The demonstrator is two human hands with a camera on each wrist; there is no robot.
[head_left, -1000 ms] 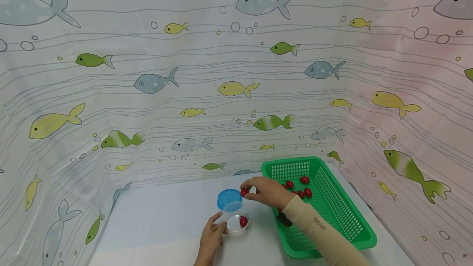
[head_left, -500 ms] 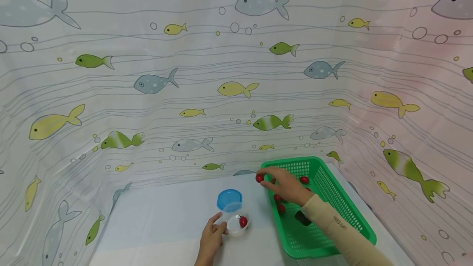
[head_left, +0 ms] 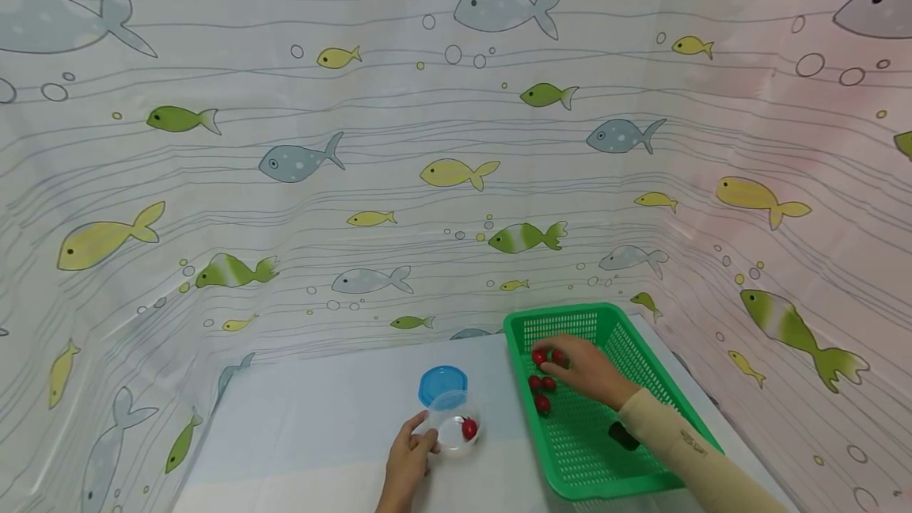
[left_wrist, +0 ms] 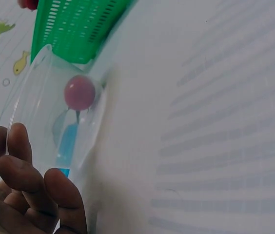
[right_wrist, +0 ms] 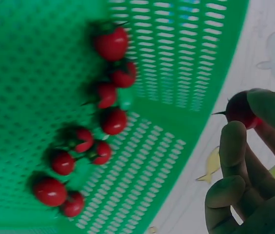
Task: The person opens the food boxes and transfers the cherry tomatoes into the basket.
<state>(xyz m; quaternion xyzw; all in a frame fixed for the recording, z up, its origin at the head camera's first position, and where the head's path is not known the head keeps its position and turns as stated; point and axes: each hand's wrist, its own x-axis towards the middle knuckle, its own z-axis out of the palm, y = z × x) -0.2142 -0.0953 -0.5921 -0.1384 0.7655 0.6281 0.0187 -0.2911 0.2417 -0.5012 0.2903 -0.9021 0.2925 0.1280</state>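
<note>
My left hand (head_left: 411,454) grips the rim of a clear plastic bowl (head_left: 450,443) between thumb and fingers. One cherry tomato (head_left: 469,428) lies inside the bowl; the left wrist view shows that tomato (left_wrist: 80,92) through the clear wall. At the right, my right hand (head_left: 580,366) pinches another cherry tomato (right_wrist: 242,109) by its fingertips, over the far left part of a green plastic basket (head_left: 591,489). Several more cherry tomatoes (right_wrist: 114,121) with green stems lie in the basket along its wall and corner, some hidden behind the hand in the head view.
A blue round lid (head_left: 443,386) lies just behind the bowl, which overlaps it in the head view. A dark piece (head_left: 624,435) shows under the right wrist. A white sheet printed with fish (head_left: 456,172) hangs behind and at both sides of the table.
My right hand has moved right with its cherry tomato, from beside the lid and bowl to over the basket. The left hand and the bowl have stayed in place.
</note>
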